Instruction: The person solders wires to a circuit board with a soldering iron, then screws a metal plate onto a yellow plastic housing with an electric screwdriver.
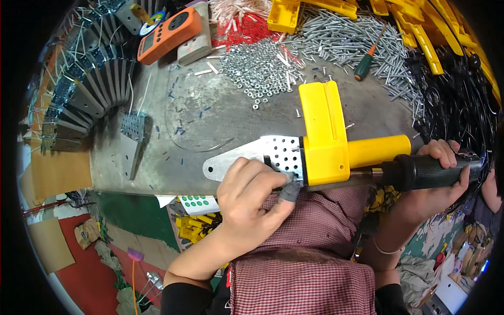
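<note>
A yellow plastic housing [324, 136] with a round handle lies near the table's front edge. From its left side sticks out a perforated metal cover [283, 152] on a tapered grey metal plate [233, 160]. My left hand [247, 194] pinches the perforated cover near the housing, with a dark finger cot on its thumb. My right hand [443, 153] is wrapped round a black power screwdriver [415, 174], held level. The screwdriver's shaft runs left along the housing's near edge; its tip is hidden.
Behind lie heaps of nuts [254, 68], long screws [341, 39] and a green-handled screwdriver [364, 65]. An orange multimeter [169, 35] stands at the back left. Stacked metal plates [100, 79] curve along the left, near one separate plate assembly [131, 142]. Black cables [454, 100] crowd the right.
</note>
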Tool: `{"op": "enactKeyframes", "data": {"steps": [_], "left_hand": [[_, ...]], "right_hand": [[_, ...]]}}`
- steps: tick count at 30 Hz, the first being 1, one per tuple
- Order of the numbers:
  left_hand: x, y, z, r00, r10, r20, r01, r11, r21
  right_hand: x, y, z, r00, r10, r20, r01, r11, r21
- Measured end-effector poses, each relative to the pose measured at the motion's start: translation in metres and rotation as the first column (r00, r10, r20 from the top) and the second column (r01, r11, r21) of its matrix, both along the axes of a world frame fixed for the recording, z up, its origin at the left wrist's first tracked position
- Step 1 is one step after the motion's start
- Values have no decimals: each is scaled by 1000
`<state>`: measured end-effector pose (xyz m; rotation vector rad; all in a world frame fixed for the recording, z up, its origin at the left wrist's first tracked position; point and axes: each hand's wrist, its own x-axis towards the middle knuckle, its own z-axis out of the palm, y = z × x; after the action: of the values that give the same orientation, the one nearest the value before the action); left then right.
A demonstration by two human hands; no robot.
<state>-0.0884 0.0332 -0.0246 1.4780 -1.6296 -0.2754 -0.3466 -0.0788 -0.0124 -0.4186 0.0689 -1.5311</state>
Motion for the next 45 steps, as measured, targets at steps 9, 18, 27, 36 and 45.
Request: {"op": "enactKeyframes", "data": {"steps": [9,18,27,36,45], "left_hand": [[1,-2,6,999,-42,-7,42,994,98],[10,-13,13,994,-105,12,102,982,159],[23,-27,17,966,-230,-116,255,925,283],[19,-29,11,970,-174,-172,217,936,277],[23,-15,15,980,-53,-193,93,974,207]], "right_hand": [[6,2,2,998,-24,51,21,999,49],[10,-3,7,996,-4,91,-2,998,65],[22,5,8,986,-167,10,161,961,224],[27,12,14,977,-208,47,196,962,190],[-5,-10,60,673,-269,-689,389,921,20]]}}
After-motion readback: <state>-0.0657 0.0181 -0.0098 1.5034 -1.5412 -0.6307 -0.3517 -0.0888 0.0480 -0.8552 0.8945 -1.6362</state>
